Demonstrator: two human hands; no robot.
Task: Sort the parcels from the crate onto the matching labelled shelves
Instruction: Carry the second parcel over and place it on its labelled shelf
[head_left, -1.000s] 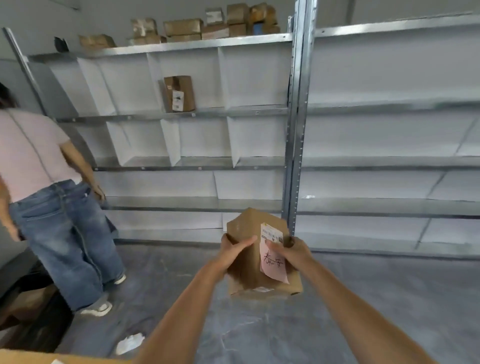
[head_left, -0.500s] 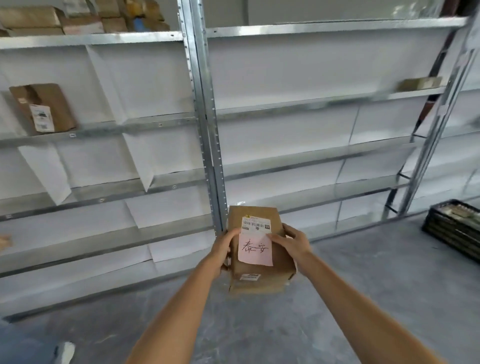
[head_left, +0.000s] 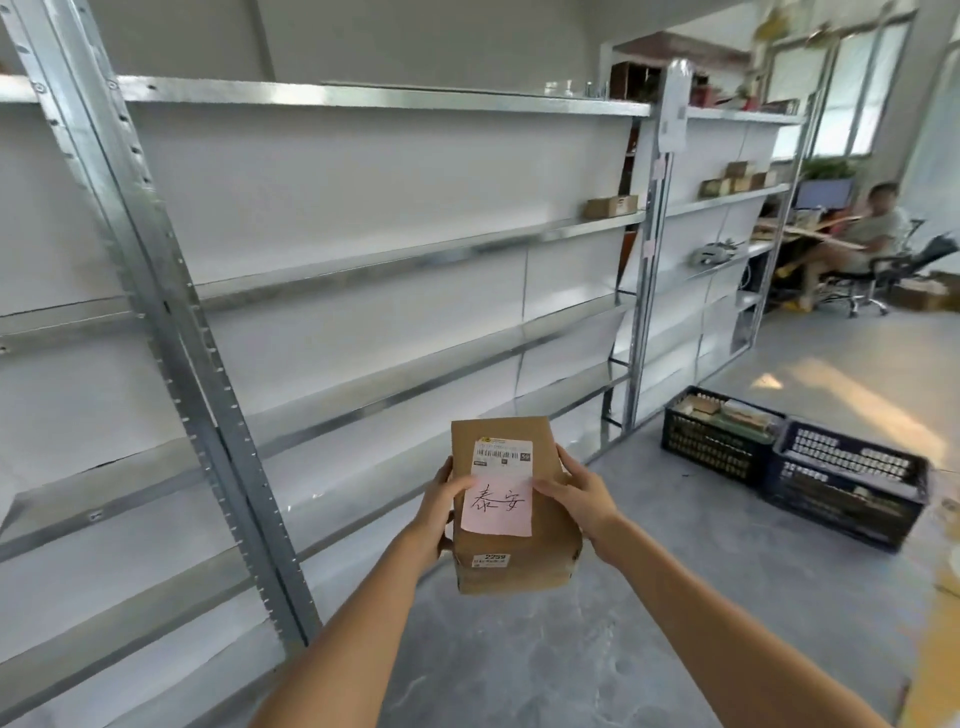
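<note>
Head view — forward, downward, near hands (head_left: 519, 509)

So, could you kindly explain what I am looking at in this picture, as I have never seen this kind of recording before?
There is no machine here: a camera worn on a person's head looks forward and down, so you see their own arms. The left hand and right hand together hold a brown cardboard parcel with a barcode label and a pink handwritten note. Ahead are metal shelves, mostly bare, with a small box further along. Two dark crates stand on the floor to the right. A seated person is at a desk in the background.
</note>
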